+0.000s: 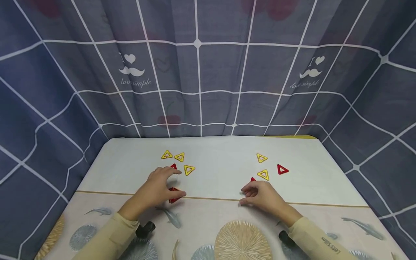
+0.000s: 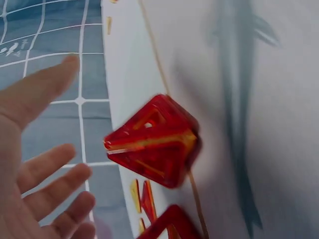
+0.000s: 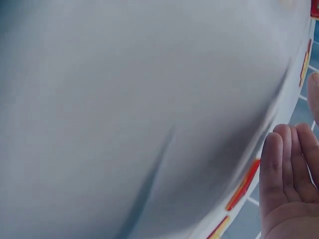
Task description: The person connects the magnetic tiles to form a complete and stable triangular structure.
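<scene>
My left hand (image 1: pixel 154 189) is spread, thumb apart from the fingers, holding nothing. Beside its thumb stands a red piece made of triangular frames (image 1: pixel 173 198); the left wrist view shows it as a pyramid-like red shape (image 2: pixel 152 144) with a yellowish edge, apart from the fingers. Another red triangle (image 1: pixel 173 166) lies partly hidden behind the left fingers. Over the table's near part, my right hand (image 1: pixel 264 196) has its fingers together and slightly bent, with nothing visible in its grasp. Just beyond it a red triangle (image 1: pixel 253 179) peeks out, mostly covered by the hand.
Several yellow triangle frames lie on the white table (image 1: pixel 221 169): one (image 1: pixel 189 170) right of the left hand, others (image 1: pixel 167 154) farther back. On the right are two more yellow triangles (image 1: pixel 263 174) and a red triangle (image 1: pixel 282 169). A checked curtain (image 1: pixel 214 68) surrounds the table.
</scene>
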The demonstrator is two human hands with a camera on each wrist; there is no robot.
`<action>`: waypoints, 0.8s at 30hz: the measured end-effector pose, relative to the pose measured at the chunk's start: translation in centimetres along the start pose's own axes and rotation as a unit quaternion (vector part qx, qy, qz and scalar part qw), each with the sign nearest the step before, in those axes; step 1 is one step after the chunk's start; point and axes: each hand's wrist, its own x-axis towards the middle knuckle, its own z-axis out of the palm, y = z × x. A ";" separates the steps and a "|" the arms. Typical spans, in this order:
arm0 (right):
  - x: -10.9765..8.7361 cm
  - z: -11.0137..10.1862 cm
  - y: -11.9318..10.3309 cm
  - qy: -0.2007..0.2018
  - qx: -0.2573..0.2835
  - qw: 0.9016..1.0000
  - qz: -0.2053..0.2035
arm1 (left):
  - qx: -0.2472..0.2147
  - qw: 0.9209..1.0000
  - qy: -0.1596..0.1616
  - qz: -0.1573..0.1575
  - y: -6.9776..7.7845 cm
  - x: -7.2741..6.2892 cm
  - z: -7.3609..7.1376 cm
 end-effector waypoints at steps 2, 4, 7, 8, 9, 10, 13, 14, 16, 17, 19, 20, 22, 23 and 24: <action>-0.1 -0.4 0.1 0.015 0.001 1.000 0.007 | -0.038 0.999 0.010 -0.008 0.2 0.2 -0.2; -0.1 -0.8 0.2 0.034 -0.001 0.999 0.011 | -0.083 0.996 0.023 -0.010 0.5 0.3 -0.3; -0.2 -1.2 0.4 0.061 -0.016 0.998 0.022 | -0.144 0.989 0.045 -0.001 1.2 0.3 -0.2; -0.3 -1.3 0.5 0.070 -0.026 0.997 0.026 | -0.160 0.986 0.052 0.005 1.5 0.3 0.0; -0.3 -1.5 0.6 0.078 -0.038 0.996 0.030 | -0.173 0.983 0.059 0.014 1.8 0.2 0.1; -0.3 -1.6 0.7 0.087 -0.050 0.994 0.036 | -0.185 0.980 0.062 0.026 2.1 0.1 0.3; -0.4 -1.9 1.0 0.108 -0.085 0.989 0.049 | -0.208 0.975 0.051 0.059 3.2 0.0 1.1; -0.3 -2.0 1.2 0.113 -0.092 0.988 0.051 | -0.216 0.973 0.042 0.067 3.5 -0.1 1.4; -0.1 -2.1 1.4 0.118 -0.098 0.987 0.054 | -0.231 0.970 0.017 0.075 4.1 -0.2 2.1; 0.1 -2.1 1.4 0.117 -0.099 0.987 0.055 | -0.239 0.968 0.004 0.078 4.4 -0.3 2.4; 0.3 -2.1 1.5 0.114 -0.102 0.987 0.055 | -0.251 0.965 -0.021 0.078 4.7 -0.6 3.1; 0.5 -2.1 1.6 0.112 -0.103 0.987 0.054 | -0.255 0.963 -0.032 0.078 4.7 -0.7 3.4; 0.8 -2.1 1.7 0.105 -0.104 0.987 0.055 | -0.259 0.961 -0.054 0.078 4.8 -0.9 4.0; 1.0 -2.0 1.7 0.102 -0.107 0.987 0.056 | -0.261 0.960 -0.064 0.077 4.8 -1.0 4.3; 1.1 -2.0 1.8 0.099 -0.110 0.987 0.059 | -0.258 0.961 -0.073 0.074 4.8 -1.1 4.5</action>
